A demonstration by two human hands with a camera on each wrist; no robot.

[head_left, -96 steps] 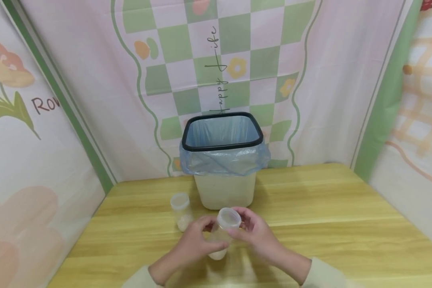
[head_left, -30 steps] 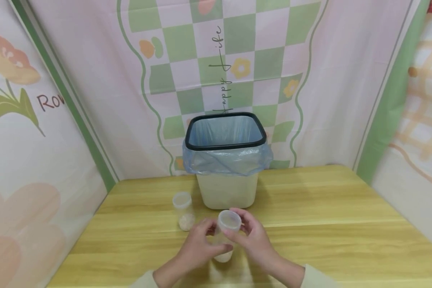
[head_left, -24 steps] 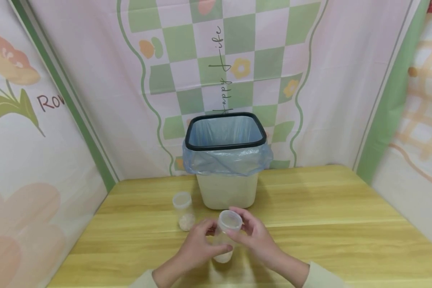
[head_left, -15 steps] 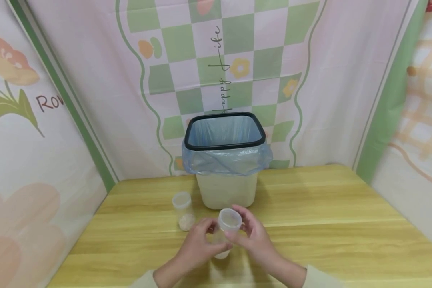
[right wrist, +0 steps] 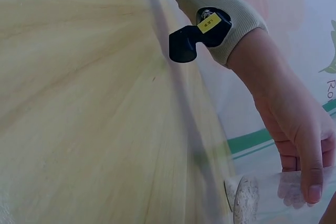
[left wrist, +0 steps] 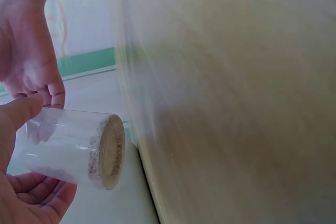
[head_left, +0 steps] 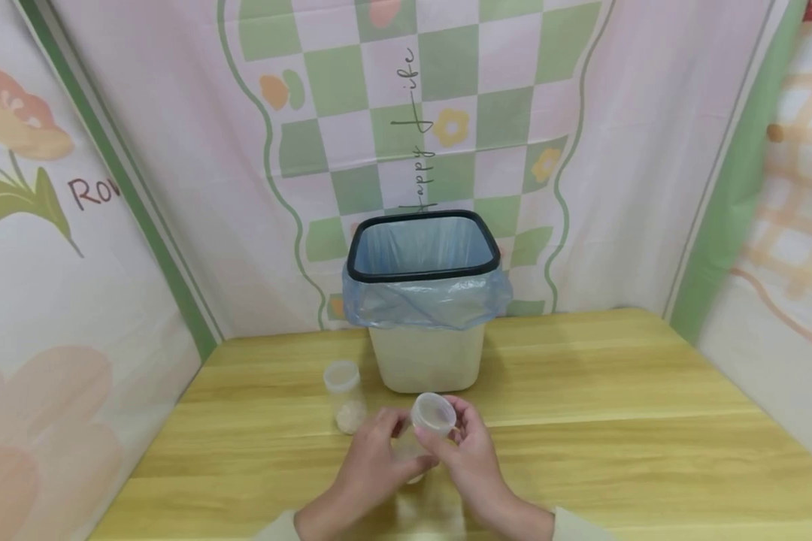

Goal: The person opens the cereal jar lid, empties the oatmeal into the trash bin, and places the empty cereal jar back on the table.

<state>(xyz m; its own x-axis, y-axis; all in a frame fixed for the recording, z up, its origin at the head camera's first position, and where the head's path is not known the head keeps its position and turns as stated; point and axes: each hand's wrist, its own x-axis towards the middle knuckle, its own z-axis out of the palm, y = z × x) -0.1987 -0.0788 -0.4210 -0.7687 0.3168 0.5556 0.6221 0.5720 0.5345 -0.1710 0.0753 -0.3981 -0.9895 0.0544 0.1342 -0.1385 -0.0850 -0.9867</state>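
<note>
A clear jar (left wrist: 68, 145) with pale granular contents at its base is held up, base angled toward the tabletop, in the left wrist view. My left hand (head_left: 372, 458) grips the jar's body, thumb on one side and fingers on the other. At the top, my right hand (head_left: 470, 458) pinches the translucent lid (head_left: 434, 413), with its thumb at the near rim and fingers behind. The lid leans slightly in the head view. Much of the jar is hidden behind both hands there.
A second lidded jar (head_left: 343, 398) with pale contents stands left of the hands on the wooden table (head_left: 582, 421). Behind is a bin (head_left: 426, 361) with a black rim and blue liner bag. Patterned curtains (head_left: 176, 188) enclose the table's back and sides.
My right hand has turned slightly around the lid, its wrist moving left and its fingers closer in. The lid now tips more, and less of the jar's base shows under my left hand.
</note>
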